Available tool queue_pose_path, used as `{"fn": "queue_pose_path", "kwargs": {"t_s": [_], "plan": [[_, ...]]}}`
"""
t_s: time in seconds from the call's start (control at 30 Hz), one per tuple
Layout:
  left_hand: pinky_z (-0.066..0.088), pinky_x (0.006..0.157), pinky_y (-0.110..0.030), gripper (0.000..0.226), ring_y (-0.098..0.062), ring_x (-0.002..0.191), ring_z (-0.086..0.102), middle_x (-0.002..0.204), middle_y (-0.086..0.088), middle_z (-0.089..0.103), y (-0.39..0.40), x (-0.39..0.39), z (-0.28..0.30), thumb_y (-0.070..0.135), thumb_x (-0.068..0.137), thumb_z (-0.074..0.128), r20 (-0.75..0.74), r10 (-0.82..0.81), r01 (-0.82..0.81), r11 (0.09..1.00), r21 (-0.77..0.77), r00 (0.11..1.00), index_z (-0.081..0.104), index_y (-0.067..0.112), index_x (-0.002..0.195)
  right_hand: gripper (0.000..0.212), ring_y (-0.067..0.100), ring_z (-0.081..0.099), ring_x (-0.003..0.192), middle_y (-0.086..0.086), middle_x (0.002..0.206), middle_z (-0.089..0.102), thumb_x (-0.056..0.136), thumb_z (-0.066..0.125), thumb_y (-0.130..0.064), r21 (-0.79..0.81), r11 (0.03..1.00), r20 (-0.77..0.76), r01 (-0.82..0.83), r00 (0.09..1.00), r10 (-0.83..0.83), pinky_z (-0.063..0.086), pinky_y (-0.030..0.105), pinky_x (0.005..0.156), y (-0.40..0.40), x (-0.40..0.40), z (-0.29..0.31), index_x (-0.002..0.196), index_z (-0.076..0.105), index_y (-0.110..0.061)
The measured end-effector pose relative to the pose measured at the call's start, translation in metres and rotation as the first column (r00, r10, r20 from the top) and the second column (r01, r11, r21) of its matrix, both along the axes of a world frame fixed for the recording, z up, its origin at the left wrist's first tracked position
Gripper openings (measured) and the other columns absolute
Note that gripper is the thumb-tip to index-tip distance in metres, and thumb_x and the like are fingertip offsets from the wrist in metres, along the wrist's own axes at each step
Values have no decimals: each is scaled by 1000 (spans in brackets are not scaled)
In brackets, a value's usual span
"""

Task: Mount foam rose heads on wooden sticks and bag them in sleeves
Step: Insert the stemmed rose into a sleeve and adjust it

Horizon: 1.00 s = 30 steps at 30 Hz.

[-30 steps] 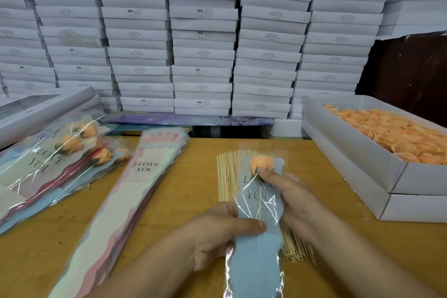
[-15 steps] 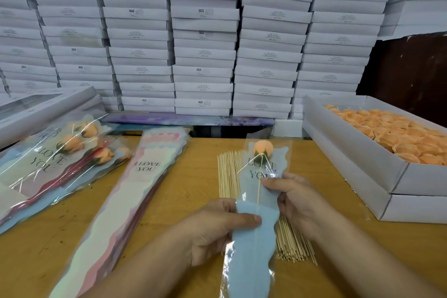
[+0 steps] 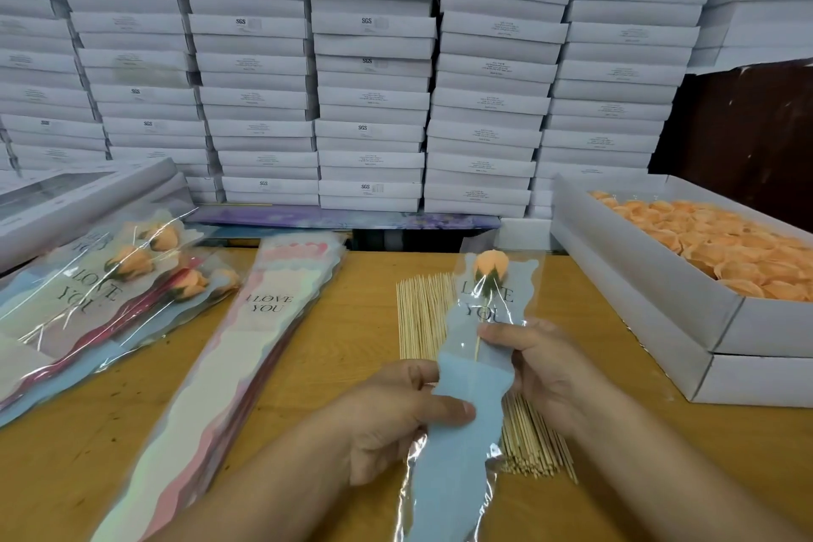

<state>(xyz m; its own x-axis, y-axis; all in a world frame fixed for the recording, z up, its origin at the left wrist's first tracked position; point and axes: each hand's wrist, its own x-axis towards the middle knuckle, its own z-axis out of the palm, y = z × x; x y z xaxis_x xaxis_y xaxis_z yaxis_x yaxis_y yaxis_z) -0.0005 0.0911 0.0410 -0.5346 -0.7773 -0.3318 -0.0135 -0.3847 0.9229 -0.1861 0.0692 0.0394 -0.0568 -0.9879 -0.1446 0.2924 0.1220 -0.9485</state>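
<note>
A pale blue "I LOVE YOU" sleeve [image 3: 470,392] is held upright above the table. Inside it, an orange foam rose head [image 3: 490,263] sits near the top on its wooden stick [image 3: 478,343]. My left hand [image 3: 396,414] pinches the sleeve's lower middle with the thumb across its front. My right hand [image 3: 541,365] grips the sleeve's right edge and pinches the stick through the film. A bundle of bare wooden sticks [image 3: 422,317] lies on the table behind the sleeve. Loose orange rose heads [image 3: 721,242] fill the white box on the right.
A stack of empty sleeves [image 3: 228,365] lies left of centre on the wooden table [image 3: 330,348]. Finished bagged roses [image 3: 110,299] are piled at far left. The white rose box [image 3: 651,299] stands at right. Stacked white cartons [image 3: 369,70] wall off the back.
The rose on its stick has slid further up inside the sleeve to its top. My right hand moved from the rose head down to the stick and the sleeve's edge.
</note>
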Motion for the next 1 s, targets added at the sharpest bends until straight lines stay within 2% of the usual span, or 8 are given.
{"fn": "queue_pose_path", "kwargs": {"t_s": [0.13, 0.27, 0.33, 0.47, 0.6, 0.77, 0.9, 1.0], "plan": [[61, 68, -32, 27, -25, 86, 75, 104, -15, 76, -2, 4, 4, -8, 84, 71, 28, 48, -47, 999, -20, 998, 71, 7, 108, 23, 28, 75, 88, 15, 101, 76, 87, 70, -9, -35, 998, 49, -56, 997, 58, 60, 30, 62, 0, 0, 0, 109, 71, -2], [60, 66, -35, 28, -27, 78, 75, 98, -17, 76, -15, 21, 27, -4, 83, 71, 45, 156, -153, 985, -74, 987, 71, 7, 108, 20, 19, 73, 71, 11, 94, 76, 84, 70, -27, -50, 995, 103, -83, 991, 88, 57, 26, 53, 0, -1, 4, 94, 77, -11], [60, 58, -32, 18, -26, 70, 74, 93, -18, 76, -26, 37, 44, -6, 86, 66, 27, 202, -197, 973, -120, 979, 74, 6, 97, 25, 18, 71, 68, 12, 91, 75, 91, 65, -29, -33, 997, 141, -67, 987, 72, 57, 26, 51, -1, -5, 5, 103, 69, -7], [59, 60, -34, 15, -25, 67, 71, 89, -16, 73, -52, 82, 71, -3, 90, 62, 103, 356, -315, 904, -291, 929, 69, 7, 99, 26, 16, 70, 66, 10, 86, 74, 94, 59, -26, -32, 996, 147, -82, 985, 86, 55, 25, 50, -1, -10, 6, 108, 65, -5], [54, 72, -37, 19, -29, 70, 66, 87, -14, 72, -73, 139, 81, -4, 91, 62, 248, 626, -444, 730, -519, 739, 71, 10, 102, 22, 16, 69, 65, 9, 84, 73, 93, 59, -20, -41, 995, 136, -89, 986, 94, 55, 25, 50, -1, -13, 7, 107, 64, -5], [50, 78, -40, 30, -33, 77, 62, 93, -19, 68, -90, 222, 71, -4, 87, 68, 357, 800, -438, 573, -693, 481, 69, 2, 116, 22, 15, 69, 65, 8, 83, 73, 95, 56, -19, -38, 995, 107, -88, 990, 92, 55, 25, 51, -2, -14, 6, 109, 64, -5], [50, 95, -52, 58, -43, 100, 62, 122, -25, 63, -100, 273, 50, 0, 80, 80, 439, 813, -500, 582, -641, 383, 59, 2, 134, 20, 13, 68, 62, 7, 80, 73, 95, 55, -17, -33, 996, 99, -81, 992, 84, 53, 23, 48, -2, -14, 6, 108, 64, -5], [50, 91, -48, 64, -40, 97, 63, 125, -25, 62, -100, 291, 28, 0, 76, 84, 498, 781, -515, 624, -588, 377, 58, 3, 135, 20, 13, 68, 62, 6, 79, 73, 94, 55, -17, -36, 996, 90, -86, 992, 89, 53, 23, 48, -2, -13, 6, 108, 64, -6]]}}
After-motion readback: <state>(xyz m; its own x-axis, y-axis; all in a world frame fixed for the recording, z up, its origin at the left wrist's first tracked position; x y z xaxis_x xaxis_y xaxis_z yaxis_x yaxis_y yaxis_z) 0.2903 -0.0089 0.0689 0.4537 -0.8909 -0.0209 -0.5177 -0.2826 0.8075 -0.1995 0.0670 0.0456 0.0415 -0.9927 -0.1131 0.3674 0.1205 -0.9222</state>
